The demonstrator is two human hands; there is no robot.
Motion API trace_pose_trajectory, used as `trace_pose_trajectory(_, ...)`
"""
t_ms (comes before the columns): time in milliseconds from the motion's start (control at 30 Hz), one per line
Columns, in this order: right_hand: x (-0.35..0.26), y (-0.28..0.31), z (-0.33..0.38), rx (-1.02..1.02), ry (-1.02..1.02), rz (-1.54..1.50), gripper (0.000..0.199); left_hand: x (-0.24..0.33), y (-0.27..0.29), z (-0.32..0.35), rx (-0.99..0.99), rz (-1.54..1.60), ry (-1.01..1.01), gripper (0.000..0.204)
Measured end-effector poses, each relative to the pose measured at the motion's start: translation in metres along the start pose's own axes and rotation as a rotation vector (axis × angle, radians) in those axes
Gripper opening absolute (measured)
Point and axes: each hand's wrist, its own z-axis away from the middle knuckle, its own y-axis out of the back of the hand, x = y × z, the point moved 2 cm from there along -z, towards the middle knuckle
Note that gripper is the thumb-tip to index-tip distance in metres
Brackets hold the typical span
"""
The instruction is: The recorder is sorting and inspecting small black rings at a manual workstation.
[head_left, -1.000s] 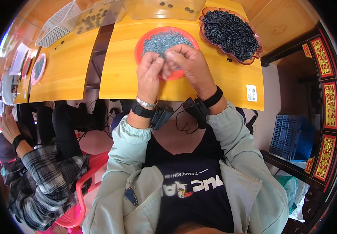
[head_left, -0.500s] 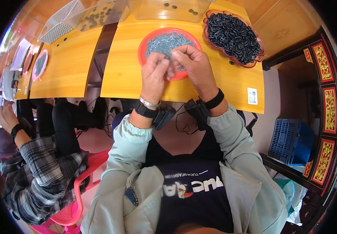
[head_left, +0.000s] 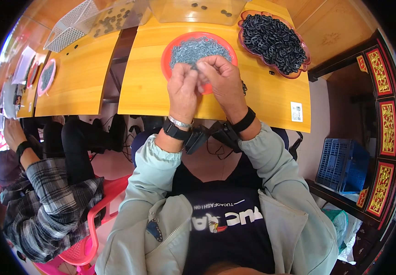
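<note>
Over the near rim of the red plate (head_left: pixel 168 55), heaped with small grey metal pieces (head_left: pixel 198 46), the two hands meet: the left hand (head_left: pixel 183 89) and the right hand (head_left: pixel 221 80) have their fingers (head_left: pixel 189 73) pinched together at the tips, clamped, it seems, on one or two of the small pieces, though what sits between them is too small to make out. Compared with a second ago the hands have barely shifted; they remain above the same edge of the plate, with the fingertips drawn a little closer and the left wrist turned slightly. From this I judge that the fine fitting work between the fingertips is going on and that no piece has been set down or newly picked up. The pile on the plate looks the same. To the right, well apart from the hands, a dark scalloped tray (head_left: pixel 299 73) holds black rings (head_left: pixel 271 39), and a single ring (head_left: pixel 271 72) lies loose on the yellow worktop (head_left: pixel 143 91) just beside it. A clear box (head_left: pixel 170 13) stands behind the plate. On the neighbouring table at left are a white basket (head_left: pixel 65 32) and a second plate (head_left: pixel 46 77). A co-worker in a plaid sleeve (head_left: pixel 46 206) sits at the lower left, lower in the view than before.
</note>
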Motion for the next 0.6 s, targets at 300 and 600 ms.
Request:
trace_pose_trajectory(300, 0.006, -0.006, 0.008, 0.035, 0.026, -0.012, 0.008, -0.004, -0.005, 0.007, 0.097, -0.008, -0.133, 0.008)
trace_pose_trajectory(600, -0.002, -0.003, 0.014, -0.038, -0.002, 0.019, 0.013, -0.001, 0.008, 0.008, 0.095, -0.023, -0.097, 0.007)
